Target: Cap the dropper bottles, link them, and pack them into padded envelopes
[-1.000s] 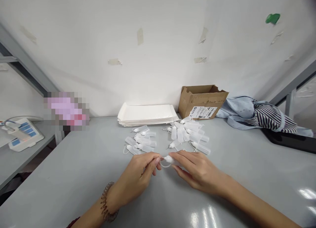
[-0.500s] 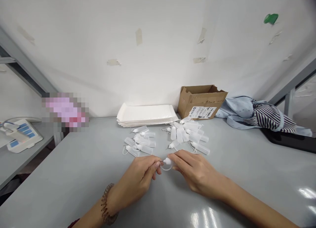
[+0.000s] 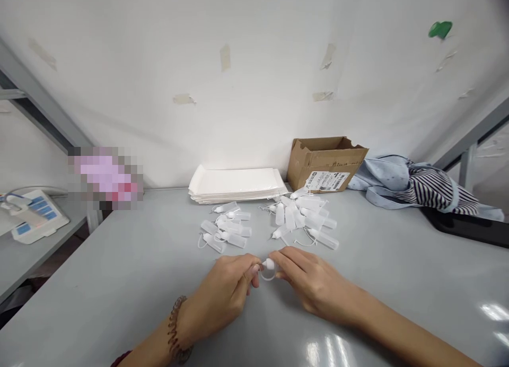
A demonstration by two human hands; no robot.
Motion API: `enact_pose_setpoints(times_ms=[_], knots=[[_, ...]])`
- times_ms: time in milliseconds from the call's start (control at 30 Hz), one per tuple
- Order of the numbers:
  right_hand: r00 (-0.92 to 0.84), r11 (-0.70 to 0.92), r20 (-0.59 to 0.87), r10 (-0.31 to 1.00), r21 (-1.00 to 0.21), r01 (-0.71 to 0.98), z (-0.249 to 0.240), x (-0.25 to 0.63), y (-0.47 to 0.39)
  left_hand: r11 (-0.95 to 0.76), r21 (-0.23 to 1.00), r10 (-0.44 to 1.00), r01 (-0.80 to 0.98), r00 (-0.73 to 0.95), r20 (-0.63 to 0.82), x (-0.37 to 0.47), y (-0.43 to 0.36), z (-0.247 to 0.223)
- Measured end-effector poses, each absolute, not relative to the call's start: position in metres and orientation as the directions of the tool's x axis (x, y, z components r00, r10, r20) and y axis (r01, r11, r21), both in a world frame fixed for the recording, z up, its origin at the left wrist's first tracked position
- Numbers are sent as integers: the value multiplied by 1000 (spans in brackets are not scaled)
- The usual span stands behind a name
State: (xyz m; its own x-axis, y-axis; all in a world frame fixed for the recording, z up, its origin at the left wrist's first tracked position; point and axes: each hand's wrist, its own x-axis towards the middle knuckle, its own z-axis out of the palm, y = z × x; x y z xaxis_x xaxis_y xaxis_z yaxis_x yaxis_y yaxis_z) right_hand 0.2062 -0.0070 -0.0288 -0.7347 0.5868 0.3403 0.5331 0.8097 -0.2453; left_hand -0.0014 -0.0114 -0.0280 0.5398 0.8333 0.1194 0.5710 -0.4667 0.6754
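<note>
1. Nearer the person than the cardboard box (image 3: 328, 165), and a little left of it, a small bottle (image 3: 269, 264) is held above the desk (image 3: 131, 261).
2. The right hand (image 3: 318, 285) grips its body; the left hand (image 3: 226, 287) pinches at its nozzle end, where the strap (image 3: 268, 279) loops in.
3. That bottle looks part-handled to me; fingers hide whether its tip is covered.
4. Two piles lie loose: the larger pile (image 3: 289, 217) just before the box, the smaller pile (image 3: 238, 228) farther left. Which are finished, I can't tell.
</note>
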Motion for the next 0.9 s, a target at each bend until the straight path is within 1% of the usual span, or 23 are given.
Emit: enact_pose_setpoints(times_ms=[133, 500, 667, 800, 900], knots=[[-734, 802, 324, 597, -274, 531, -31, 205, -8, -468, 674, 832, 572, 542, 118, -2, -14, -27], [-740, 806, 325, 589, -293, 514, -35, 206, -7, -457, 654, 836, 602, 543, 84, 0, -15, -28], [-733, 794, 320, 601, -343, 501, -28, 207, -7, -455, 658, 833, 599, 548, 78, -2, -15, -20], [-727, 806, 352, 589, -315, 501, -24, 210, 0, -452, 663, 824, 597, 564, 54, -7, -12, -17], [-693, 790, 379, 613, -289, 541, -23, 218, 8, -437, 648, 831, 624, 556, 25, -13, -6, -15]])
